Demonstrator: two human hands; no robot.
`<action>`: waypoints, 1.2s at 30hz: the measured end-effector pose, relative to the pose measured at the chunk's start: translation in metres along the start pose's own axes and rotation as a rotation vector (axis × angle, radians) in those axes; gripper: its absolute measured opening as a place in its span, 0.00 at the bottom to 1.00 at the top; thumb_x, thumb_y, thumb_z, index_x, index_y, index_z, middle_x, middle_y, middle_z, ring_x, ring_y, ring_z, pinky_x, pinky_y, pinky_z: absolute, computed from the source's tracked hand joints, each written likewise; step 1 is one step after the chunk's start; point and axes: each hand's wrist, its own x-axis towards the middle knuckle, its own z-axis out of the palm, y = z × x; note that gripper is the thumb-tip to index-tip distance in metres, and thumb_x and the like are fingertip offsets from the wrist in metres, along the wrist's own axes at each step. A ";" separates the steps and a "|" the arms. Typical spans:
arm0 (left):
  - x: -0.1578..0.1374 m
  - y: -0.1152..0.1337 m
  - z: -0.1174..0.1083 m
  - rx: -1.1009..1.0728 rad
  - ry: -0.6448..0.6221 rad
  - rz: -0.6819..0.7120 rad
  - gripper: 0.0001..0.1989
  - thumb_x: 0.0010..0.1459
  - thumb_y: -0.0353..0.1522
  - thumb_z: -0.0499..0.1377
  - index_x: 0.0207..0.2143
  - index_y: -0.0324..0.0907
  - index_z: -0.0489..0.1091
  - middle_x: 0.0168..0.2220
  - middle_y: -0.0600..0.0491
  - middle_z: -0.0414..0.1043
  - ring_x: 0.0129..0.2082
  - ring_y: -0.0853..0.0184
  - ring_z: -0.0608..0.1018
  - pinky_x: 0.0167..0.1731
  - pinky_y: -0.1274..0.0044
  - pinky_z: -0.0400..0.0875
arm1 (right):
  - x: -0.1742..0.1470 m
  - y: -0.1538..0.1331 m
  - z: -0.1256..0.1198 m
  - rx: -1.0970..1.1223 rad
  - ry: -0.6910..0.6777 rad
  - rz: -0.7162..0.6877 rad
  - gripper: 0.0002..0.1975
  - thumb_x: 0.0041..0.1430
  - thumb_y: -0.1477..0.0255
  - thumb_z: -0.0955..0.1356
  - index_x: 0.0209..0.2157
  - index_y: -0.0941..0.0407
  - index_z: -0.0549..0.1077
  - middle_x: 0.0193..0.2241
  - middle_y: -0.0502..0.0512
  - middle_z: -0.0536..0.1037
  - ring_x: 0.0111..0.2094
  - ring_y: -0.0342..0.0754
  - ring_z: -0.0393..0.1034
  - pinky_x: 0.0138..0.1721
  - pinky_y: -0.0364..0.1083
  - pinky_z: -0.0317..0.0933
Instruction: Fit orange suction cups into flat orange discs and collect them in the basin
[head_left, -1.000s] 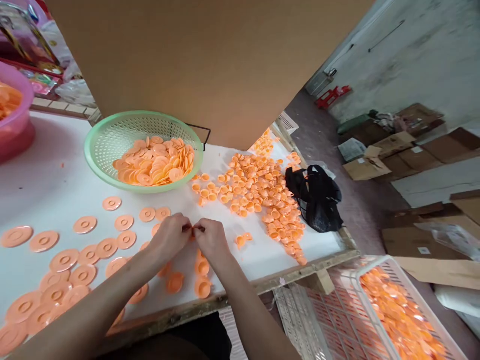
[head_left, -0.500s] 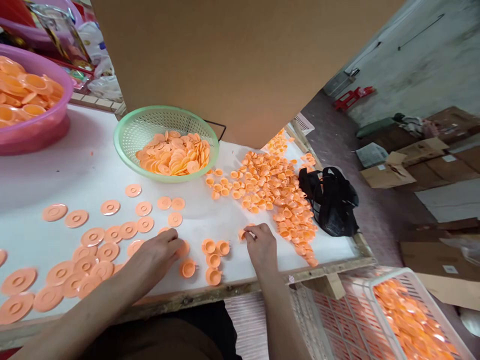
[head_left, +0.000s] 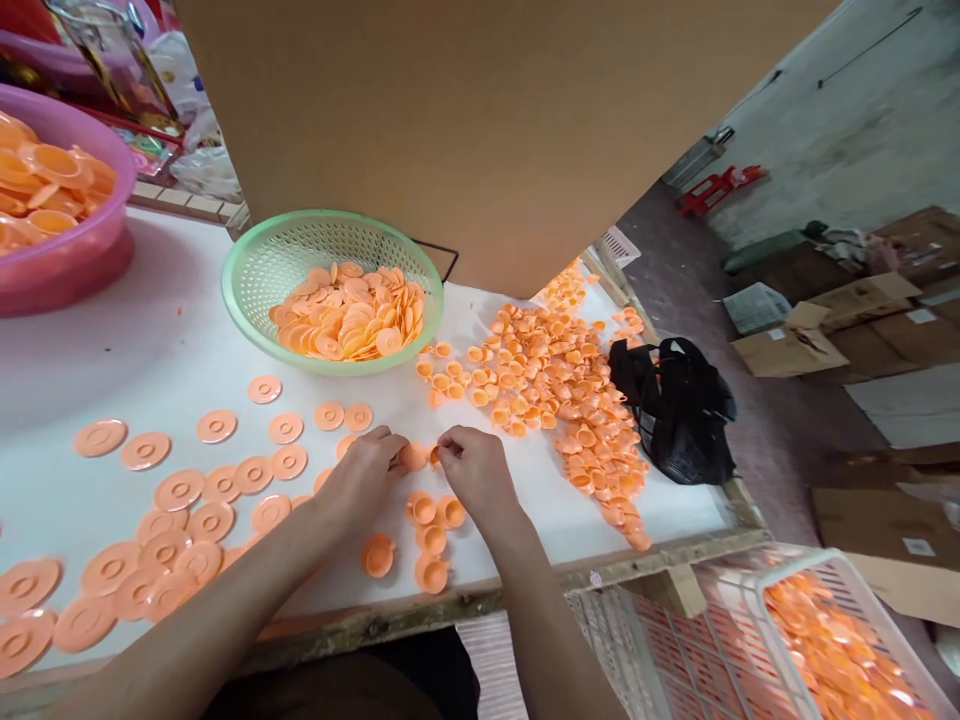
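My left hand (head_left: 367,475) pinches an orange toy saucer (head_left: 413,457) by its edge, above the white tabletop. Close to its right, my right hand (head_left: 472,465) has its fingers closed on a small orange toy cup (head_left: 434,457), mostly hidden behind the fingertips. Cup and saucer are almost touching; I cannot tell whether they meet. Below the hands stand several cups on saucers (head_left: 430,540), with one more cup on a saucer (head_left: 378,555) to their left. Flat saucers (head_left: 180,490) lie spread over the left side. A heap of loose cups (head_left: 555,370) lies to the right.
A green colander (head_left: 247,310) of saucers stands before a large cardboard box (head_left: 465,140). At the left is a pink basin (head_left: 90,240) with larger orange pieces. A black bag (head_left: 682,420) sits at the table's right edge, above a white crate (head_left: 870,590) of orange parts.
My right hand has moved left with the cup, close to my left hand. My left hand has lifted a saucer and shifted slightly right and up. The view has shifted slightly.
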 end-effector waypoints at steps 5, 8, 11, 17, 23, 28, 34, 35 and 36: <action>-0.001 0.006 0.001 0.009 0.013 -0.023 0.03 0.58 0.29 0.55 0.32 0.40 0.69 0.33 0.54 0.65 0.28 0.71 0.68 0.29 0.78 0.59 | -0.004 0.006 -0.008 0.013 0.096 0.055 0.07 0.51 0.75 0.64 0.27 0.56 0.74 0.25 0.51 0.76 0.27 0.45 0.68 0.32 0.43 0.59; 0.003 0.013 0.003 0.062 0.024 -0.062 0.05 0.54 0.26 0.56 0.35 0.41 0.68 0.38 0.52 0.66 0.28 0.70 0.68 0.27 0.77 0.57 | -0.007 0.007 -0.002 0.159 0.061 0.100 0.06 0.49 0.74 0.65 0.27 0.55 0.75 0.26 0.50 0.77 0.27 0.45 0.69 0.33 0.43 0.62; 0.006 0.012 0.006 -0.003 0.065 -0.026 0.08 0.51 0.22 0.54 0.33 0.41 0.66 0.37 0.54 0.66 0.28 0.71 0.67 0.27 0.78 0.58 | -0.010 0.006 0.005 0.253 0.091 0.138 0.07 0.48 0.72 0.65 0.27 0.55 0.76 0.26 0.51 0.78 0.27 0.45 0.70 0.32 0.44 0.64; -0.005 -0.005 0.009 -0.013 0.078 0.221 0.10 0.56 0.22 0.49 0.29 0.40 0.67 0.38 0.51 0.65 0.35 0.69 0.69 0.34 0.77 0.63 | -0.012 0.009 0.007 0.351 0.072 0.249 0.09 0.47 0.68 0.66 0.27 0.56 0.78 0.23 0.52 0.77 0.23 0.46 0.69 0.25 0.43 0.64; -0.006 -0.004 0.004 -0.055 0.106 0.069 0.08 0.54 0.24 0.54 0.34 0.40 0.71 0.36 0.53 0.65 0.27 0.73 0.67 0.29 0.79 0.64 | -0.008 0.004 0.016 0.398 0.006 0.271 0.06 0.46 0.69 0.67 0.25 0.56 0.75 0.20 0.50 0.75 0.20 0.44 0.68 0.22 0.42 0.63; 0.003 0.000 0.000 -0.064 0.062 0.024 0.09 0.55 0.23 0.53 0.30 0.39 0.72 0.33 0.52 0.68 0.30 0.71 0.71 0.31 0.79 0.65 | -0.001 -0.007 0.031 0.290 0.001 0.233 0.05 0.46 0.74 0.65 0.21 0.55 0.72 0.18 0.48 0.74 0.21 0.44 0.69 0.24 0.41 0.63; 0.009 0.003 -0.014 -0.196 0.001 -0.043 0.11 0.53 0.25 0.52 0.31 0.41 0.74 0.29 0.53 0.73 0.30 0.69 0.74 0.31 0.78 0.66 | 0.005 -0.016 0.033 0.103 -0.015 0.160 0.06 0.45 0.77 0.64 0.19 0.55 0.68 0.17 0.47 0.72 0.21 0.43 0.67 0.26 0.41 0.59; 0.012 0.005 -0.016 -0.243 -0.001 -0.099 0.10 0.52 0.26 0.54 0.32 0.41 0.75 0.28 0.54 0.74 0.30 0.69 0.74 0.30 0.78 0.66 | 0.006 -0.016 0.033 0.098 -0.025 0.158 0.06 0.46 0.78 0.64 0.19 0.55 0.68 0.17 0.47 0.72 0.21 0.43 0.67 0.25 0.41 0.59; 0.015 0.008 -0.017 -0.278 -0.002 -0.155 0.09 0.51 0.28 0.55 0.32 0.41 0.74 0.28 0.54 0.74 0.30 0.68 0.75 0.30 0.78 0.66 | 0.007 -0.016 0.032 0.094 -0.030 0.155 0.06 0.46 0.78 0.64 0.20 0.55 0.68 0.17 0.47 0.72 0.21 0.43 0.67 0.25 0.41 0.58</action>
